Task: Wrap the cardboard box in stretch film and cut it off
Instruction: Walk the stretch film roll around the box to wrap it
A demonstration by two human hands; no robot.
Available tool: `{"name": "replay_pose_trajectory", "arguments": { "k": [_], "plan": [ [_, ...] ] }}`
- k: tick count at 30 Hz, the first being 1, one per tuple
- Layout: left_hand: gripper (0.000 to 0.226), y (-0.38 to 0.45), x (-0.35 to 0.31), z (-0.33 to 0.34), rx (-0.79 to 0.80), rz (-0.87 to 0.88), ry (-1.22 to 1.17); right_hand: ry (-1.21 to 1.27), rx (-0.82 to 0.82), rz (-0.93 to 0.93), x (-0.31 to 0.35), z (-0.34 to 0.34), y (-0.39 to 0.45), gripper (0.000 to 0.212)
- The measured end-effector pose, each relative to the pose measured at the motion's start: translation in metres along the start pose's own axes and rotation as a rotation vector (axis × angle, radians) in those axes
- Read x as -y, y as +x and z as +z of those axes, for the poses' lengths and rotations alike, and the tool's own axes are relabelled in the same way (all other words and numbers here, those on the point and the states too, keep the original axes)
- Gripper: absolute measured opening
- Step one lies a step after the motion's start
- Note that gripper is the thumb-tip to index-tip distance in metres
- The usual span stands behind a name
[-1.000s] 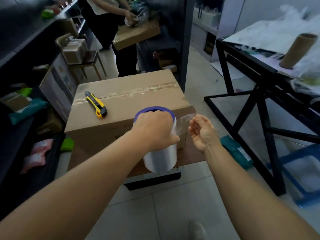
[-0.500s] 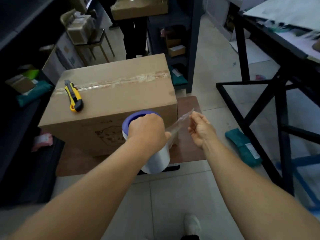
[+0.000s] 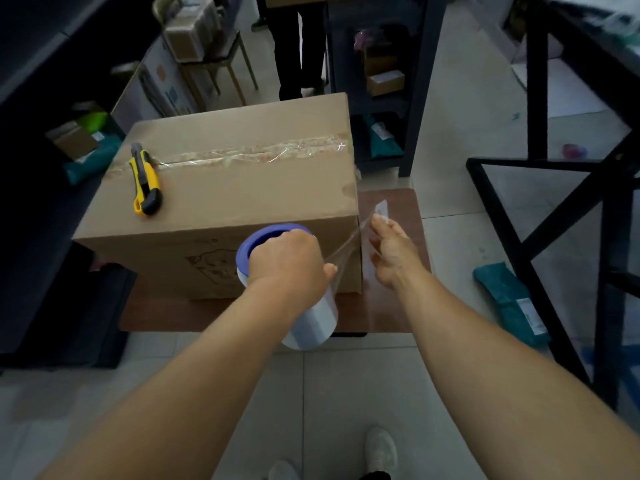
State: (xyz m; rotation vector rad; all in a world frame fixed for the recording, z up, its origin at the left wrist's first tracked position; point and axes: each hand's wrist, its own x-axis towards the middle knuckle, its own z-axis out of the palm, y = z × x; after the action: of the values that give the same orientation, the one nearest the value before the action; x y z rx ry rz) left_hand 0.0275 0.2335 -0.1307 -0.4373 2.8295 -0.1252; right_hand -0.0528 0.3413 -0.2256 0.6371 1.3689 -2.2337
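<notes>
A large cardboard box with a taped top seam stands on a low brown table. A yellow and black utility knife lies on the box's top, near its left end. My left hand grips a roll of clear stretch film with a purple core, held in front of the box's near face. My right hand pinches the loose end of the film, which stretches from the roll up past the box's right near corner.
Dark shelving runs along the left. A black metal table frame stands to the right, with a teal parcel on the floor by it. Another person's legs and a stool with a parcel are beyond the box.
My right hand has pulled the film end further out and up to the box's right corner. The view has tilted further down, so the box sits more centrally.
</notes>
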Motion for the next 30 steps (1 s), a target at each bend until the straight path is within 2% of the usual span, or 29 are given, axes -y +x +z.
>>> {"name": "replay_pose_trajectory", "arguments": {
  "k": [3,15,17,23,28,30],
  "plan": [
    [0.050,0.001,0.001,0.000,-0.019,-0.008,0.007,0.043,0.014,0.014,0.003,0.002,-0.002,0.015],
    [0.045,0.007,0.007,-0.001,-0.018,-0.037,-0.023,-0.050,0.058,0.028,0.001,0.011,0.007,0.014],
    [0.045,0.007,0.007,0.001,-0.019,-0.038,-0.025,-0.048,0.037,0.050,0.001,0.012,0.011,0.022],
    [0.043,0.008,0.009,0.004,-0.030,-0.029,-0.025,-0.131,-0.027,0.104,0.001,0.020,0.029,0.067],
    [0.045,0.009,0.008,0.006,-0.026,-0.039,-0.033,-0.221,-0.074,0.125,0.004,0.023,0.038,0.070],
    [0.045,0.009,0.008,0.006,-0.021,-0.043,-0.047,-0.209,-0.058,0.135,0.000,0.022,0.039,0.062]
  ]
}}
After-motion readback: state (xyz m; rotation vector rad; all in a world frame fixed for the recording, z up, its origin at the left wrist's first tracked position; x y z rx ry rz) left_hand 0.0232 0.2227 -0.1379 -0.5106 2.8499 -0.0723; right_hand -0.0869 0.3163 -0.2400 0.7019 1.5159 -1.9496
